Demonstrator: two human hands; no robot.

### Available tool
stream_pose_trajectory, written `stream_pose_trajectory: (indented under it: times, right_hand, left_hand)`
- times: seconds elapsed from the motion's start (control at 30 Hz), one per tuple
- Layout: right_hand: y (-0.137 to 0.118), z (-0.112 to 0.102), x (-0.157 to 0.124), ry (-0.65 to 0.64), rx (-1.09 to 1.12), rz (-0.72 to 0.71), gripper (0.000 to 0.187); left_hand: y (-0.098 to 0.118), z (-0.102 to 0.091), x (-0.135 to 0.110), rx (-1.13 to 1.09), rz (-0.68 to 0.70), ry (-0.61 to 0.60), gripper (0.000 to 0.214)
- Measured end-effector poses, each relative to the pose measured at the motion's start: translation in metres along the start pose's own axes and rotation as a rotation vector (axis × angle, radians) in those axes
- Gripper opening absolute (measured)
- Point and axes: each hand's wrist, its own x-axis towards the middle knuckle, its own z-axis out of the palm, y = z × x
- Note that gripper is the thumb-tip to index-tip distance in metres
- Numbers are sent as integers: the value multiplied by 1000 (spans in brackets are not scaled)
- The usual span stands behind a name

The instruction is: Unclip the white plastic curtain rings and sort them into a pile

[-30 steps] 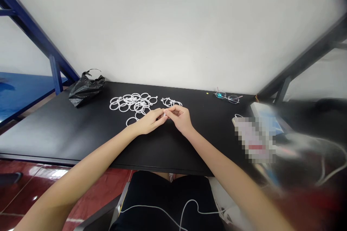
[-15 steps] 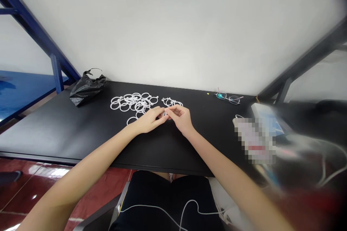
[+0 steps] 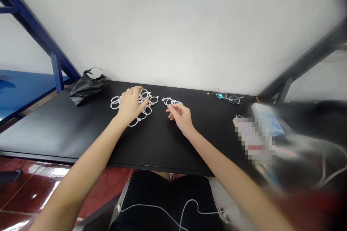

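Observation:
A loose pile of white rings [image 3: 146, 110], each with a small knob, lies on the black table [image 3: 151, 148]. My left hand [image 3: 130, 106] is spread over this pile with its thumb stretched out to the right, covering part of it. To the right is a smaller cluster of white rings [image 3: 168, 100]. Just in front of that cluster, my right hand [image 3: 181, 116] is closed, thumb against the curled fingers. Whatever is in the right hand, if anything, cannot be made out.
A crumpled black plastic bag [image 3: 88, 88] sits at the back left. Eyeglasses [image 3: 228, 97] lie near the wall at the back right. A blurred-out phone-like item [image 3: 253, 140] and a clear plastic bag [image 3: 298, 155] are on the right. A white cable [image 3: 151, 206] crosses my lap.
My left hand has left my right hand, moved left and opened over the ring pile. The right hand has stayed in nearly the same place.

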Motion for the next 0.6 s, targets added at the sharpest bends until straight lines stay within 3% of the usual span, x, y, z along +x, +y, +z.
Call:
stream_pose_trajectory:
  times: [0.23,0.33,0.47,0.6]
  right_hand:
    - [14,-13,11,66,-183,-10,18]
    - [17,-18,13,36,-311,-51,18]
    - [19,-19,15,-37,-529,-224,19]
    - [17,-18,17,-148,-709,-237,28]
  left_hand:
    - [-11,5,-2,152,-54,-85,34]
    - [-13,6,-3,193,-53,-108,36]
    - [-12,5,-4,251,-60,-141,40]
    - [-11,4,-4,265,-74,-135,38]
